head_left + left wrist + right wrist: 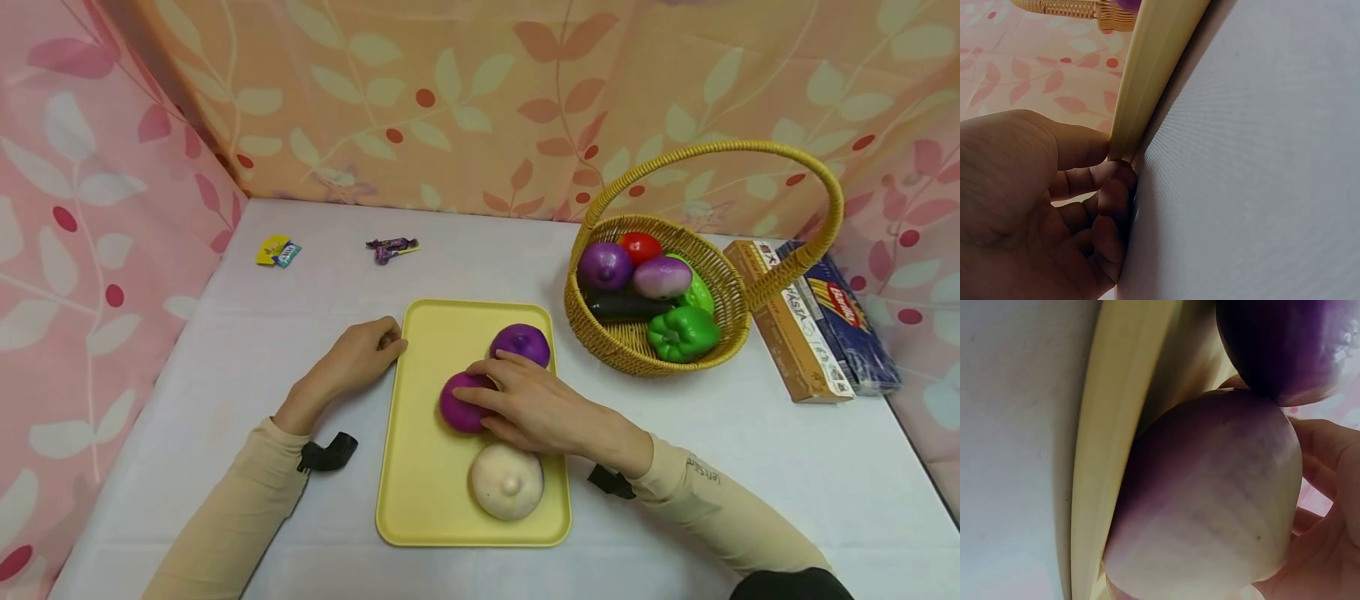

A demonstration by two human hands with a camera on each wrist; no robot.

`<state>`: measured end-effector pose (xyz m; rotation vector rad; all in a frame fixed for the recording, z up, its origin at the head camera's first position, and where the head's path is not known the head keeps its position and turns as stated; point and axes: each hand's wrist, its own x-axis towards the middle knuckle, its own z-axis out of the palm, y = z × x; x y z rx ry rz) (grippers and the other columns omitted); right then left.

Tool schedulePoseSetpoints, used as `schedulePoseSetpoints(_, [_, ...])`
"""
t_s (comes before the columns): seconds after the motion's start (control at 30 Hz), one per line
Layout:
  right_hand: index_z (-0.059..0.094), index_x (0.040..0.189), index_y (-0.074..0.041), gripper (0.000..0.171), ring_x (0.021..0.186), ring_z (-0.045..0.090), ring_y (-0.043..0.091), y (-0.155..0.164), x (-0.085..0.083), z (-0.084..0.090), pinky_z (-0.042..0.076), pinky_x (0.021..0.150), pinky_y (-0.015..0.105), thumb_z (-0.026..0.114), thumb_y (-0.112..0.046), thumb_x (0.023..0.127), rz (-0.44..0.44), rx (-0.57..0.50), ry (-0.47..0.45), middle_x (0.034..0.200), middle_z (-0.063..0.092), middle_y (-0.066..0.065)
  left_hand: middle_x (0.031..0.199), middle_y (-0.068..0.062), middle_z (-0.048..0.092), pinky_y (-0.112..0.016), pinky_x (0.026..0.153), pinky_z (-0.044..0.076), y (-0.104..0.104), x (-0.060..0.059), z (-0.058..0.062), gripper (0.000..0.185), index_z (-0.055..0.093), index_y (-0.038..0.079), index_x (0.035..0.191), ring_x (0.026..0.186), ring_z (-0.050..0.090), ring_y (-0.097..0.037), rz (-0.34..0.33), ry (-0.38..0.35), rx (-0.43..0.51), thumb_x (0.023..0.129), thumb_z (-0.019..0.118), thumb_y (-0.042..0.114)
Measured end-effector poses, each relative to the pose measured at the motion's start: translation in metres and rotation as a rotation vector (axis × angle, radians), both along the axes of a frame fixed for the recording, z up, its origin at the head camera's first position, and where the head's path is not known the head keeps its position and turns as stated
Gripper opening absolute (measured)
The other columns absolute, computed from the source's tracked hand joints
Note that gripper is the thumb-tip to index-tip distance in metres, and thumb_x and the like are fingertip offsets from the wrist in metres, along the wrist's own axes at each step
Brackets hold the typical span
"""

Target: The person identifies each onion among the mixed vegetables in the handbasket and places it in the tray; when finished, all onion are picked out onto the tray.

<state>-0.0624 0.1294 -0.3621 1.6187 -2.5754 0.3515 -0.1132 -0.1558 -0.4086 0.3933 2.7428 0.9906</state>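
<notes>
Onions, three in all, lay in a row on the yellow tray, apparently set there as a group apart from the vegetables in the basket. The right hand lay over the middle onion, a magenta one, fingers curved over its top and far side in a loose grasp, palm on the near side. The right wrist view showed that onion seated against the palm, with the tray rim just beyond it. A dark purple onion sat just past the fingertips, close to or touching them. A white onion lay just behind the wrist.

The left hand rested on the table at the tray's left edge, probably to steady the tray. Its fingers were loosely curled, holding nothing; the fingertips touched the tray rim.
</notes>
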Motion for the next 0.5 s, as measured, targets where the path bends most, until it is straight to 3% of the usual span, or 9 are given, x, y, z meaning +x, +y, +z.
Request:
schedulePoseSetpoints(0.13, [0.064, 0.126, -0.018, 0.038, 0.120, 0.057, 0.023, 0.0001, -0.0004, -0.0002, 0.038, 0.112, 0.049, 0.069, -0.019, 0.088, -0.003, -0.020, 0.029, 0.126, 0.060, 0.010, 0.074, -0.003, 0.051, -0.030, 0.064, 0.036, 0.0004, -0.0003, 0.0002, 0.012, 0.059, 0.006, 0.091, 0.069, 0.045, -0.016, 0.001, 0.006, 0.001, 0.097, 0.057, 0.017])
schedulePoseSetpoints(0.5, [0.063, 0.126, -0.016, 0.041, 0.121, 0.056, 0.023, 0.0018, 0.0002, -0.0016, 0.036, 0.112, 0.050, 0.072, -0.024, 0.086, -0.010, -0.017, 0.021, 0.127, 0.060, 0.011, 0.074, -0.003, 0.052, -0.029, 0.064, 0.036, -0.0004, -0.0011, -0.0019, 0.012, 0.059, 0.007, 0.093, 0.069, 0.045, -0.016, 0.003, -0.005, -0.007, 0.097, 0.056, 0.018])
